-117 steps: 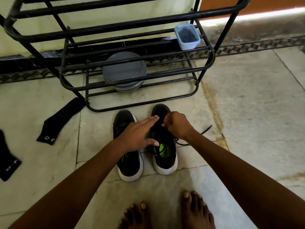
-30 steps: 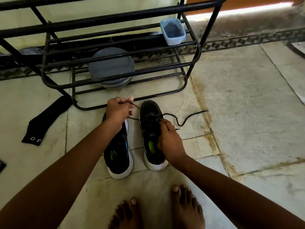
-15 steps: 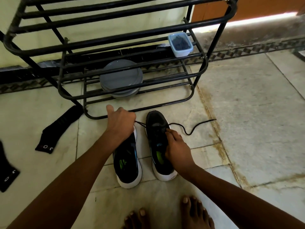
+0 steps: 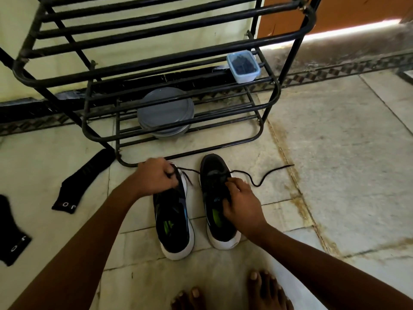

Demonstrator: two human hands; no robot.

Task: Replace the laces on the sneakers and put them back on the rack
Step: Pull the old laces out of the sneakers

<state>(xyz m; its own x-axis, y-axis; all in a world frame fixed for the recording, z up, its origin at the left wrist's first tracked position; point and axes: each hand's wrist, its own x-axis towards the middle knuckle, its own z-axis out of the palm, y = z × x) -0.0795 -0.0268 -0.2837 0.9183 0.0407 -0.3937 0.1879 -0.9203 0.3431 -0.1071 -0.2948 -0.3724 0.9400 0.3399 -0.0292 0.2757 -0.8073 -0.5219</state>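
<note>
Her left hand [image 4: 156, 176] pinches the black lace [image 4: 257, 178] taut. The right hand [image 4: 242, 203] grips the right sneaker's [image 4: 215, 211] tongue.

Counted on inspection: two sneakers [image 4: 174, 231] [image 4: 221, 231]; one loose lace [image 4: 263, 178]; one rack [image 4: 156, 61]; two socks [image 4: 85, 175] [image 4: 11, 231]; one box [image 4: 243, 66]; one stack of grey discs [image 4: 165, 110], number within the stack not determinable. Of the person: two hands [image 4: 154, 177] [image 4: 242, 203], two feet [image 4: 192, 298] [image 4: 268, 289].
</note>
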